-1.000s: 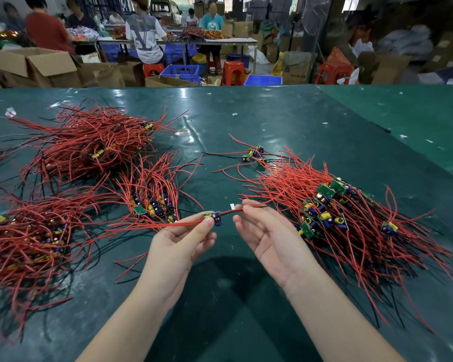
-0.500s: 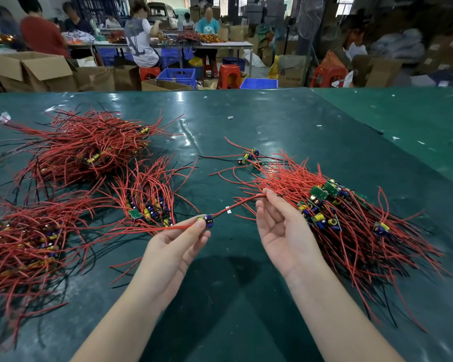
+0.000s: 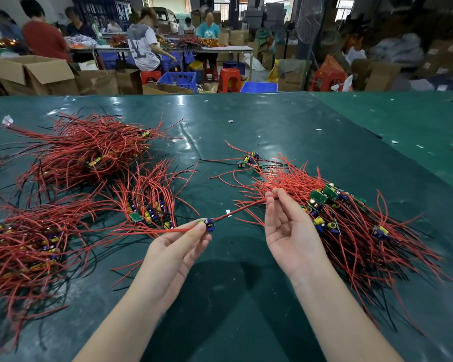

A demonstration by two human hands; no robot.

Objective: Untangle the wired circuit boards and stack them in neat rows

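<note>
Small circuit board pinched in your left hand grip, held above desk. Its red wire runs right to your right hand; thumb and fingertips pinch wire end, other fingers loose. Tangled pile of wired boards just right of that hand. Sorted bundles lie left on desk. Beyond desk: blue crate and open cardboard box, contents not visible.

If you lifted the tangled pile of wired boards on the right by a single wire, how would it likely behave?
The right pile would probably come up in a clump, since its thin red wires cross everywhere. The wires look floppy: only the one pulled between left hand and right hand runs straight. Boards seem light.
</note>
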